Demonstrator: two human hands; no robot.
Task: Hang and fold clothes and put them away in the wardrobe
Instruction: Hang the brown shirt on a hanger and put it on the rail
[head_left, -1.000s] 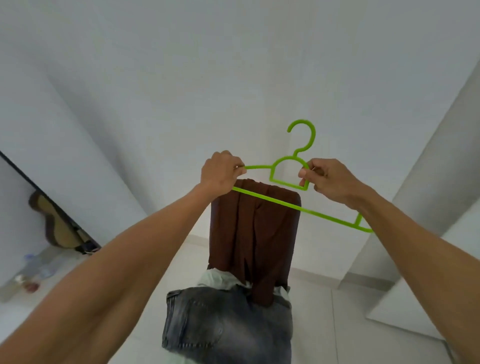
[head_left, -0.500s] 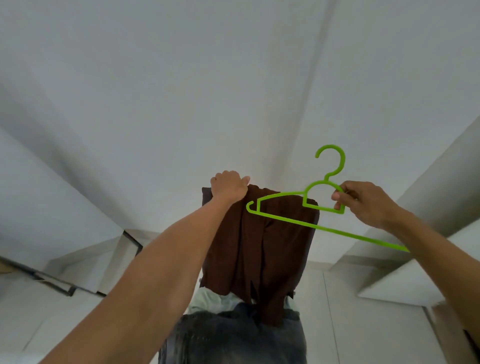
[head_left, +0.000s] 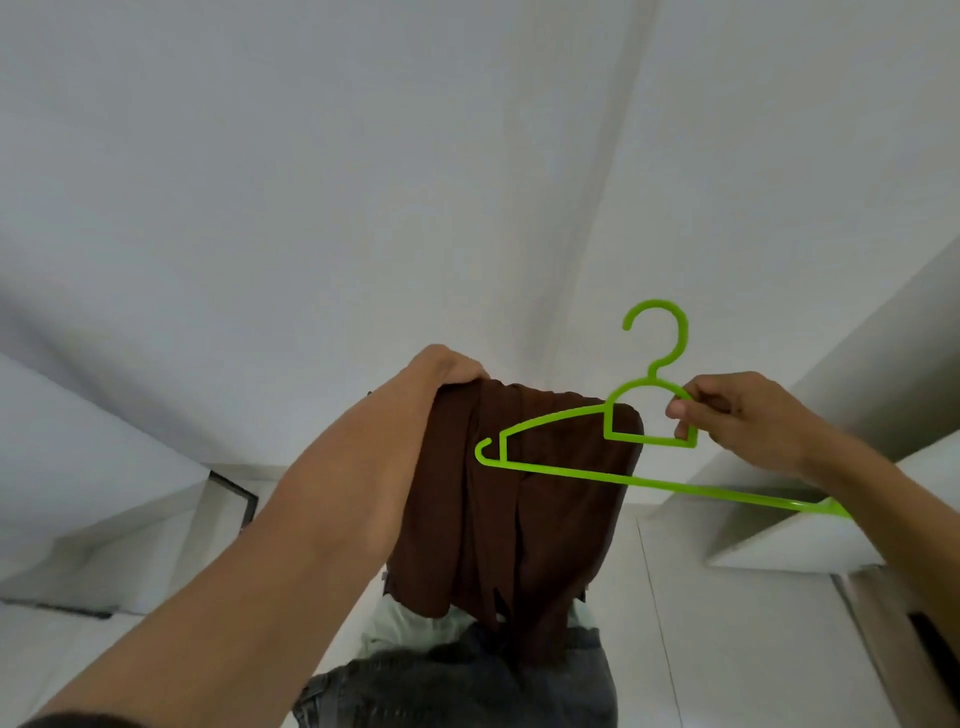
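one green hanger (head_left: 613, 475), hook up, long axis left-right.

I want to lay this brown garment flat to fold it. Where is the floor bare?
Bare tile shows right of the jeans, up to the white ledge, and left of them past the left forearm. Straight below is crowded: the brown garment, gripped by the left hand, hangs over the jeans and a pale cloth; the right hand holds the green hanger.
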